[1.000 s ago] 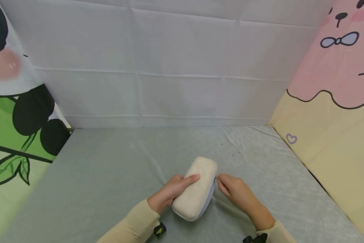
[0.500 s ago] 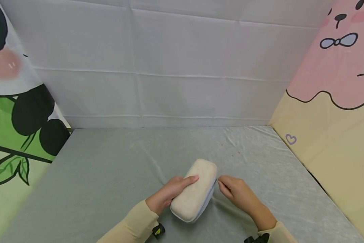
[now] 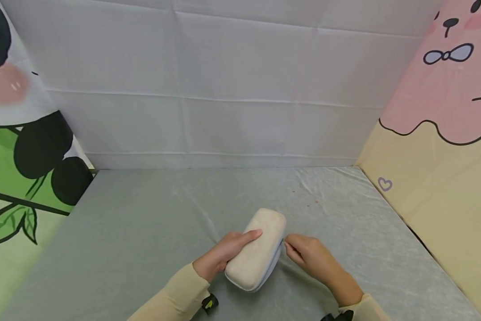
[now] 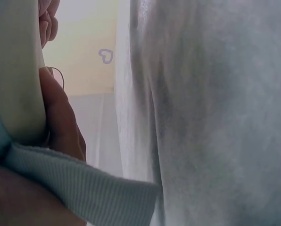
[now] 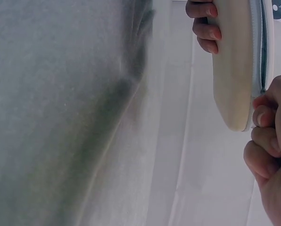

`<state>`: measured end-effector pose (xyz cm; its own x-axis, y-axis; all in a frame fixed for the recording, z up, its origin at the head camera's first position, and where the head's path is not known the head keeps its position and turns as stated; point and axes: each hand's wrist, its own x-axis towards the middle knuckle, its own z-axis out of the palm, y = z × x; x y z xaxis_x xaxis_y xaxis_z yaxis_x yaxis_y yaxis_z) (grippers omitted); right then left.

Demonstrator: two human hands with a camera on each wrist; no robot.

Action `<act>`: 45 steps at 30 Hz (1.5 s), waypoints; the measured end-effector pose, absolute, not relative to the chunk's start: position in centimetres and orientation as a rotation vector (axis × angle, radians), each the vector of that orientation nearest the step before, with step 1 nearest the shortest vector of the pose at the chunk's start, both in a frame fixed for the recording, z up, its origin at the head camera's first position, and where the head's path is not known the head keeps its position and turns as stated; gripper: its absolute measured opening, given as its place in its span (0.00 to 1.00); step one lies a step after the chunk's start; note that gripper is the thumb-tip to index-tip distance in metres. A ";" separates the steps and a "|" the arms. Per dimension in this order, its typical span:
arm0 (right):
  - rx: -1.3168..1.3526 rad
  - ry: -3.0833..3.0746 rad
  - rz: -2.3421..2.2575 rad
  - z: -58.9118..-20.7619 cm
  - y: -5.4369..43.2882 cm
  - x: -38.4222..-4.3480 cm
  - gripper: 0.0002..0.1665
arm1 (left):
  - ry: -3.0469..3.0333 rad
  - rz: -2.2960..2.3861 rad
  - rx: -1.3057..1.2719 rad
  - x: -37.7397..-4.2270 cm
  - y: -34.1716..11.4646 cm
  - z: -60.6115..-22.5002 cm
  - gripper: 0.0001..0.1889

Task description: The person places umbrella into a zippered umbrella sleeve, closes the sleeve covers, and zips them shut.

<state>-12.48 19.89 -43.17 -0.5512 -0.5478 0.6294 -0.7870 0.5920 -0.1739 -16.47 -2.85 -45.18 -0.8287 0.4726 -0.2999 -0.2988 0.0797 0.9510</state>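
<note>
A cream zip-up pencil case (image 3: 256, 254) with rounded corners and a pale blue side is held tilted over the table. My left hand (image 3: 228, 252) grips it from the left, thumb across the top face and fingers beneath, as the fingers in the right wrist view (image 5: 205, 28) show. Along the case's right side runs a zipper (image 5: 262, 52). My right hand (image 3: 308, 254) has its fingers curled and pinches the zipper pull, which is mostly hidden by the fingertips. In the left wrist view the case (image 4: 20, 75) fills the left edge.
A grey cloth with creases covers the table (image 3: 152, 223). Behind it stands a white folded-fabric wall (image 3: 232, 89). Printed panels flank it, a panda panel (image 3: 43, 147) at left and a pink bear panel (image 3: 437, 98) at right. A ribbed band (image 4: 84, 183) crosses the lower left wrist view.
My right hand has shifted slightly down along the case's right edge, towards me, with the zipper pull. The left hand keeps its grip and the case has barely moved.
</note>
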 end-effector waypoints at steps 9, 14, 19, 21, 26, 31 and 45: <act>1.056 -2.308 0.611 -43.1 19.9 -12.5 0.15 | 1.804 1.818 0.161 -16.5 -2.8 -44.9 0.31; 1.091 -2.309 0.614 -43.3 19.7 -12.5 0.16 | 1.824 1.826 0.154 -16.5 -2.8 -44.9 0.31; 1.098 -2.311 0.637 -43.5 19.6 -12.5 0.16 | 1.823 1.824 0.161 -16.5 -2.9 -44.9 0.31; 1.099 -2.313 0.643 -43.5 19.6 -12.4 0.17 | 1.826 1.822 0.161 -16.6 -2.9 -44.9 0.31; 1.108 -2.326 0.641 -43.4 19.5 -12.4 0.14 | 1.838 1.828 0.150 -16.7 -2.9 -45.0 0.32; 1.110 -2.346 0.649 -43.3 19.4 -12.4 0.14 | 1.841 1.835 0.143 -16.7 -2.8 -45.0 0.32; 1.144 -2.329 0.645 -43.6 19.3 -11.9 0.15 | 1.850 1.820 0.100 -16.3 -2.7 -45.4 0.29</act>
